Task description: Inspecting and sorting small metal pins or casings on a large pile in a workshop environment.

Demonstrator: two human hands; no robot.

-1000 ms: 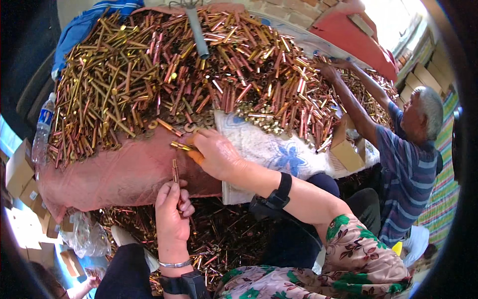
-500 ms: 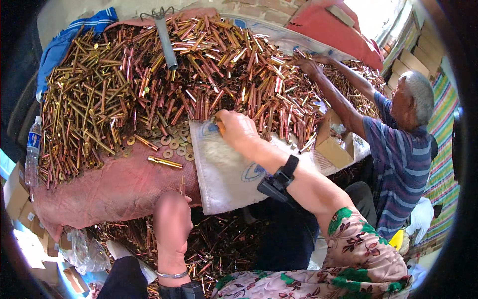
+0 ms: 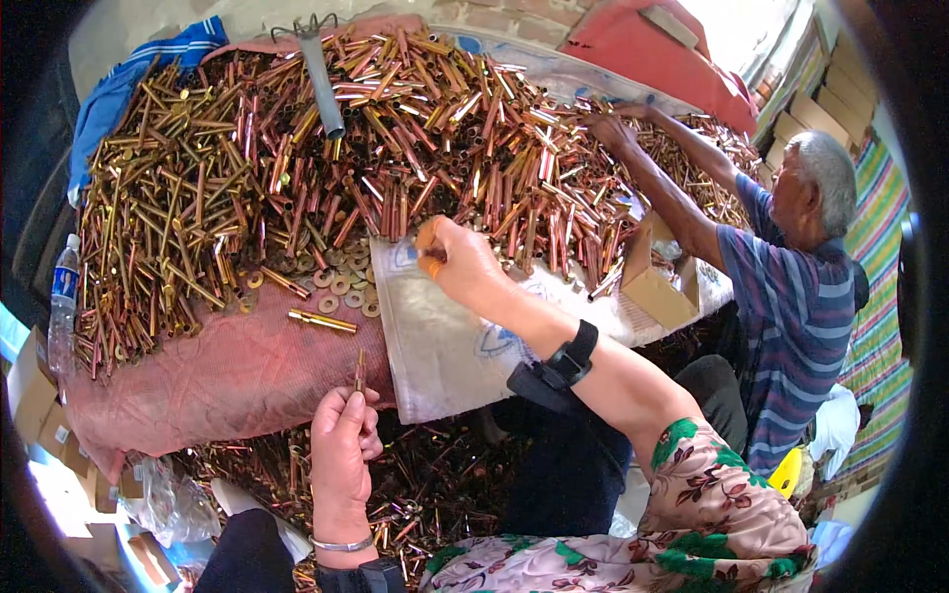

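Nearest to the body, the left hand (image 3: pixel 341 445) pinches a slim metal bolt (image 3: pixel 360 373), pointing upward. Beyond it, a golden bolt (image 3: pixel 322 322) lies on the red cloth (image 3: pixel 227 376). Farther, over the white cloth (image 3: pixel 435 366) before the pile of metal tubes (image 3: pixel 445 109), the right hand (image 3: pixel 460 265) is curled; I cannot tell whether it holds something.

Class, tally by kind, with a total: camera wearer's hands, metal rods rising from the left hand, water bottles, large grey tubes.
Hands: 2 (left hand, right hand)
Metal rod: 1
Water bottle: 1
Large grey tube: 1
Total: 5
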